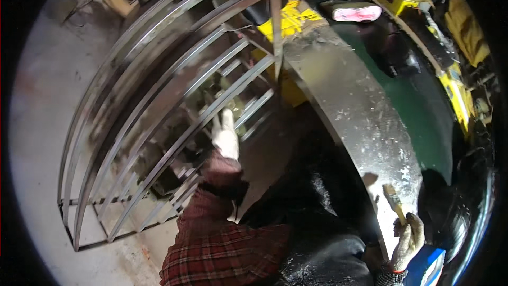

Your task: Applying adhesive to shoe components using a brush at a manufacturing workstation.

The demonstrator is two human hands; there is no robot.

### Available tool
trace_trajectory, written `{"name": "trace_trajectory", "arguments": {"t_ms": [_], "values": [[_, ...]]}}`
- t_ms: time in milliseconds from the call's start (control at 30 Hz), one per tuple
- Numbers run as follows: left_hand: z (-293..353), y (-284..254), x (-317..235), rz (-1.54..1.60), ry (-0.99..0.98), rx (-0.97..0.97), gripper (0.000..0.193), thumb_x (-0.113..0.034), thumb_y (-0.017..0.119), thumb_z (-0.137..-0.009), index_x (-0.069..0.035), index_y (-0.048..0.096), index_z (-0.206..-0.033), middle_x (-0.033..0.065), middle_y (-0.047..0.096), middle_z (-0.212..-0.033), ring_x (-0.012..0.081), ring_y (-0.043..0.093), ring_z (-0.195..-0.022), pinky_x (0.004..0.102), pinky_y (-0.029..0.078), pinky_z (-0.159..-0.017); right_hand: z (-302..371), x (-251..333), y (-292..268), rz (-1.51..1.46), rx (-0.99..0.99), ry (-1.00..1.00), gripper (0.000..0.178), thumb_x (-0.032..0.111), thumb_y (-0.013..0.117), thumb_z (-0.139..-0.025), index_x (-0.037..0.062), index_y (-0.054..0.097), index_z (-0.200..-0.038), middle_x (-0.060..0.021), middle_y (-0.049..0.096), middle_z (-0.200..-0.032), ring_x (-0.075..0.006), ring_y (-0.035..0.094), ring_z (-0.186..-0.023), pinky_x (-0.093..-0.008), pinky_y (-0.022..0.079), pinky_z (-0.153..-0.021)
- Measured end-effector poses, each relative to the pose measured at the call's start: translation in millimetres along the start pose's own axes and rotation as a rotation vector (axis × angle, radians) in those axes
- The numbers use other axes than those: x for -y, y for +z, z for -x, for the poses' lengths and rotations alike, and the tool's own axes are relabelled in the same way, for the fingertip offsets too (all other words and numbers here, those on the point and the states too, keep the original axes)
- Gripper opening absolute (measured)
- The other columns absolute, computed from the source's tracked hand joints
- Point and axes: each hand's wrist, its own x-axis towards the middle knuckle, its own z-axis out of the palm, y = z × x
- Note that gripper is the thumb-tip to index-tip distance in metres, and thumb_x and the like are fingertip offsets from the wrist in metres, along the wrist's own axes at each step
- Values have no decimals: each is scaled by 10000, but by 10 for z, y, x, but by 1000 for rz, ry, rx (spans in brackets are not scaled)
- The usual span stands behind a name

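From my remote seat I start at the left, where the metal frame (pixel 203 119) fills that side, a big cage of curved bars standing over the floor. I judge it stiff and fairly heavy for its bulk, hard to bend, perhaps slick where the bars look shiny; I'd take hold of a single bar around its middle, where a palm can wrap it, and keep off the sharp-looking corners. Now in comes my left hand (pixel 226 135), in a pale glove, its fingers stretched up toward the bars near the frame's right side, the tips right by one of them; I cannot tell whether they clasp that bar or merely rest near it. On to the right, past the long grey bench (pixel 365 111), and there's the brush (pixel 395 201), over the bench's near end, its bristles pointing up and away from me. It looks light, with a stiff handle and a softer tip, nothing fragile; low on the handle is the place to hold it. And that's where my right hand (pixel 410 241) has it, gloved fingers and thumb closed around the handle's lower end, the bristles well clear beyond the fingertips, a blue box (pixel 431 267) just beside the wrist.
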Motion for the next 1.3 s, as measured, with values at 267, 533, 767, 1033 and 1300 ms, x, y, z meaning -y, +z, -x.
{"name": "trace_trajectory", "arguments": {"t_ms": [267, 533, 767, 1033, 1300], "values": [[-835, 275, 366, 564, -508, 486, 504, -368, 677, -823, -37, 540, -1178, 109, 610, -1056, 262, 580, -940, 443, 475, -811, 217, 315, 95, 93, -105, 20, 272, 192, 657, -872, -59, 632, -974, -98, 653, -766, -139, 608, -685, -254, 498, -627], [1084, -324, -785, 656, -866, 972, 675, -355, 715, -767, -68, 447, -1316, 75, 573, -1219, 299, 534, -1111, 540, 417, -931, 257, 178, -114, 99, 42, -224, 286, 215, 656, -887, 38, 608, -1107, -126, 657, -957, -217, 625, -871, -324, 506, -770], [1716, 190, -1384, 355, -971, 1311, 634, -466, 574, -841, -99, 428, -1336, 57, 548, -1242, 318, 513, -1137, 616, 390, -877, 680, 69, -1650, 854, -1023, -576, 151, 49, 567, -898, -22, 645, -1006, -127, 633, -863, -150, 616, -726, -253, 502, -649], [2579, 1118, -1577, 519, -724, 1844, 773, -508, 494, -816, -55, 331, -1420, 227, 441, -1353, 449, 448, -1177, 685, 331, -944, 1076, -655, -2708, 359, -923, 278, 306, 315, 598, -899, 16, 665, -895, -27, 581, -651, -92, 516, -594, -249, 410, -543], [2461, 624, -1199, -181, -1167, 1175, 769, -747, 432, -815, -78, 521, -1184, 122, 636, -883, 257, 559, -602, 428, 484, -520, 1640, -495, -2610, 637, -1009, -6, 147, 133, 632, -879, -11, 656, -868, -52, 598, -640, -98, 548, -588, -246, 436, -553]]}}
